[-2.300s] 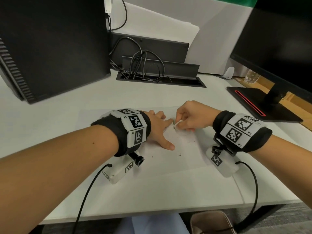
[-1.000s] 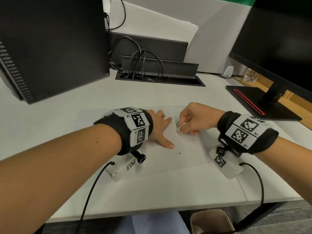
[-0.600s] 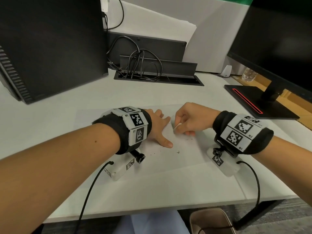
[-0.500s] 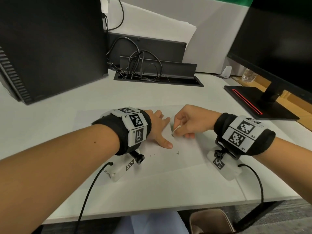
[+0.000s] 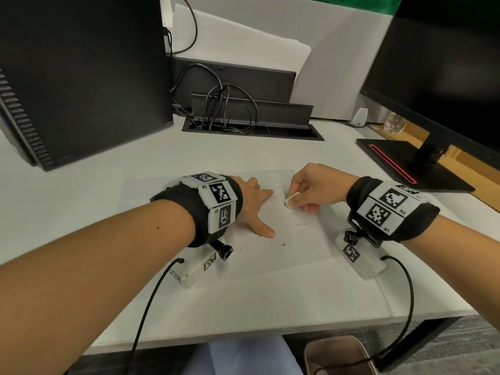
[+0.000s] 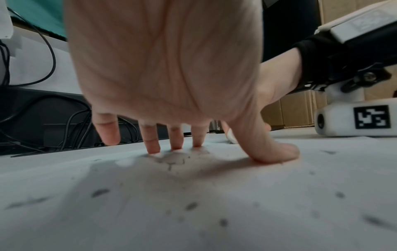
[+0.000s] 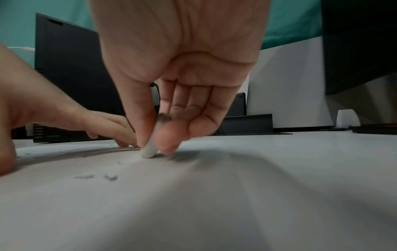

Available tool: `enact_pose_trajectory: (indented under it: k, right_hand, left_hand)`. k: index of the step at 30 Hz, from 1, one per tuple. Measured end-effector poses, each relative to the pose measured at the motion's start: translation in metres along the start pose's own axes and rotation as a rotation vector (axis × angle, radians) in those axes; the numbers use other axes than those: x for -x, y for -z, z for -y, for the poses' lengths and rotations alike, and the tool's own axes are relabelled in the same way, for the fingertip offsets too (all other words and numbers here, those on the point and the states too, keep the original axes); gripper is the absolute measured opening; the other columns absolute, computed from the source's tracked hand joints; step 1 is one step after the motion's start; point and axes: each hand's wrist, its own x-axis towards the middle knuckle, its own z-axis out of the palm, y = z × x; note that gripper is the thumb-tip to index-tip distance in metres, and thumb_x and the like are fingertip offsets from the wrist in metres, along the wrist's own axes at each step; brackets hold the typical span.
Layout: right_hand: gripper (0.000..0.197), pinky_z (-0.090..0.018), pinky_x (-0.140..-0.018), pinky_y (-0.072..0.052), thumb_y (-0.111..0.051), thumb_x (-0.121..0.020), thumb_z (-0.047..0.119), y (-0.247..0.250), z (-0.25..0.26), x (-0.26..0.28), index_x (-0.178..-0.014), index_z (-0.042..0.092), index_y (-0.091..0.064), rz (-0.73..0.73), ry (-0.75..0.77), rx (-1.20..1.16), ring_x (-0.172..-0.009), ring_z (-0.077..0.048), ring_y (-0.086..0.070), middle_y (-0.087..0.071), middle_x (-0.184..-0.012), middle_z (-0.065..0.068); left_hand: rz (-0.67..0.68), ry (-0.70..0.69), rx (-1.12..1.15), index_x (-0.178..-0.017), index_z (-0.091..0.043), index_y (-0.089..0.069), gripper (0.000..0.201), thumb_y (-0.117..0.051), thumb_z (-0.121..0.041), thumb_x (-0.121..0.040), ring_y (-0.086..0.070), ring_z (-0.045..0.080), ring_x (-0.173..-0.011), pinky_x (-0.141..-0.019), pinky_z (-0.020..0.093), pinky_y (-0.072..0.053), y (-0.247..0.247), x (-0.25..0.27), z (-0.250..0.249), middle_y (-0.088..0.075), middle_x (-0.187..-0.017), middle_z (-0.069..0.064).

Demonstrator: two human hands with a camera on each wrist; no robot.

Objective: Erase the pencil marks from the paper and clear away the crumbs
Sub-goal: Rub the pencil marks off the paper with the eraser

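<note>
A white sheet of paper [image 5: 297,247] lies flat on the desk in front of me. My left hand [image 5: 254,204] presses down on it with spread, straight fingers [image 6: 152,144] and thumb. My right hand [image 5: 308,190] pinches a small white eraser [image 5: 291,199] between thumb and fingers, its tip touching the paper [image 7: 214,203] just right of the left fingertips. In the right wrist view the eraser [image 7: 150,149] has a darkened upper end. Dark eraser crumbs [image 5: 282,243] are scattered on the sheet, and crumbs [image 6: 189,206] also lie under my left palm. A faint pencil line [image 5: 276,188] shows near the left fingertips.
A black computer tower [image 5: 81,77] stands at the back left. A cable tray with tangled wires [image 5: 230,115] sits behind the paper. A monitor stand [image 5: 411,163] with a red stripe is at the right. The desk's front edge [image 5: 270,334] is near my body.
My right hand has rubbed the eraser back and forth in short strokes beside the left fingertips, and a few more crumbs lie near it. The left hand has stayed pressed on the paper.
</note>
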Motion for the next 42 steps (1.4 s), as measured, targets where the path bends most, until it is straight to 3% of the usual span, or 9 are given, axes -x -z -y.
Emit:
enact_pose_trajectory:
  k: [7, 13, 17, 21, 25, 29, 34, 38, 42]
  right_hand:
    - [0.007, -0.019, -0.053, -0.049, -0.068, -0.081, 0.010, -0.002, 0.005, 0.003, -0.078, 0.005, -0.064, 0.120, 0.045, -0.063, -0.048, -0.015, -0.056, -0.063, -0.059, -0.008]
    - [0.010, -0.019, -0.053, -0.045, -0.070, -0.080, 0.012, 0.006, 0.001, -0.002, -0.076, 0.003, -0.066, 0.042, 0.009, -0.007, -0.046, -0.013, -0.055, -0.063, -0.057, -0.006]
    - [0.012, -0.015, -0.050, -0.046, -0.070, -0.079, 0.011, -0.001, 0.005, 0.003, -0.081, 0.000, -0.067, 0.123, 0.050, -0.019, -0.047, -0.014, -0.055, -0.062, -0.057, -0.005]
    - [0.011, -0.013, -0.051, -0.044, -0.069, -0.080, 0.014, 0.007, -0.001, 0.001, -0.078, 0.004, -0.066, 0.014, -0.009, 0.058, -0.046, -0.013, -0.054, -0.062, -0.057, -0.004]
    - [0.010, -0.013, -0.049, -0.045, -0.069, -0.079, 0.010, -0.003, 0.006, 0.008, -0.079, 0.000, -0.067, 0.115, 0.037, -0.010, -0.050, -0.017, -0.056, -0.063, -0.059, -0.008]
    - [0.012, -0.009, -0.048, -0.043, -0.069, -0.080, 0.012, 0.008, -0.004, 0.005, -0.079, 0.001, -0.068, 0.027, -0.038, 0.022, -0.048, -0.015, -0.055, -0.064, -0.060, -0.007]
    - [0.008, -0.014, -0.050, -0.046, -0.070, -0.079, 0.010, -0.003, 0.005, 0.011, -0.076, 0.003, -0.068, 0.095, 0.007, -0.021, -0.048, -0.013, -0.057, -0.063, -0.057, -0.005]
    - [0.009, -0.014, -0.055, -0.044, -0.067, -0.079, 0.012, 0.007, -0.005, 0.008, -0.075, 0.004, -0.067, -0.018, -0.066, 0.063, -0.046, -0.012, -0.056, -0.064, -0.058, -0.004]
    - [0.008, -0.013, -0.052, -0.046, -0.068, -0.079, 0.010, -0.003, 0.004, 0.013, -0.076, 0.003, -0.066, 0.064, -0.007, 0.006, -0.050, -0.016, -0.057, -0.064, -0.060, -0.007]
  left_hand:
    - [-0.062, 0.040, -0.014, -0.148, -0.041, 0.001, 0.076, -0.034, -0.069, -0.086, -0.025, 0.039, -0.132, -0.101, 0.047, -0.031, -0.001, -0.008, -0.012, -0.017, -0.149, 0.009]
    - [-0.058, 0.044, -0.033, -0.149, -0.037, 0.001, 0.082, -0.039, -0.068, -0.085, -0.020, 0.035, -0.136, -0.104, 0.050, -0.027, 0.000, -0.010, -0.015, -0.012, -0.151, 0.011]
    - [-0.064, 0.002, -0.038, -0.150, -0.034, -0.003, 0.079, -0.040, -0.065, -0.087, -0.022, 0.031, -0.136, -0.103, 0.048, -0.027, 0.001, -0.009, -0.014, -0.013, -0.152, 0.007]
    - [-0.058, -0.007, -0.056, -0.151, -0.029, 0.000, 0.081, -0.039, -0.063, -0.089, -0.022, 0.030, -0.138, -0.105, 0.048, -0.026, 0.002, -0.008, -0.016, -0.010, -0.154, 0.006]
    - [-0.049, -0.012, -0.073, -0.151, -0.029, 0.000, 0.081, -0.040, -0.063, -0.089, -0.026, 0.031, -0.137, -0.104, 0.046, -0.028, 0.003, -0.010, -0.017, -0.010, -0.154, 0.007]
    - [-0.047, -0.006, -0.091, -0.151, -0.027, 0.002, 0.082, -0.039, -0.062, -0.089, -0.025, 0.030, -0.138, -0.104, 0.047, -0.028, 0.005, -0.009, -0.017, -0.008, -0.155, 0.007]
    - [-0.040, -0.004, -0.097, -0.151, -0.028, 0.002, 0.083, -0.040, -0.063, -0.088, -0.026, 0.031, -0.137, -0.104, 0.047, -0.030, 0.005, -0.011, -0.017, -0.009, -0.155, 0.008]
    - [-0.043, 0.005, -0.104, -0.151, -0.026, 0.002, 0.083, -0.039, -0.063, -0.089, -0.027, 0.031, -0.137, -0.104, 0.046, -0.030, 0.005, -0.010, -0.018, -0.008, -0.155, 0.007]
    - [-0.051, 0.005, -0.108, -0.151, -0.026, 0.001, 0.083, -0.039, -0.064, -0.088, -0.029, 0.031, -0.136, -0.102, 0.046, -0.031, 0.004, -0.012, -0.018, -0.010, -0.154, 0.007]
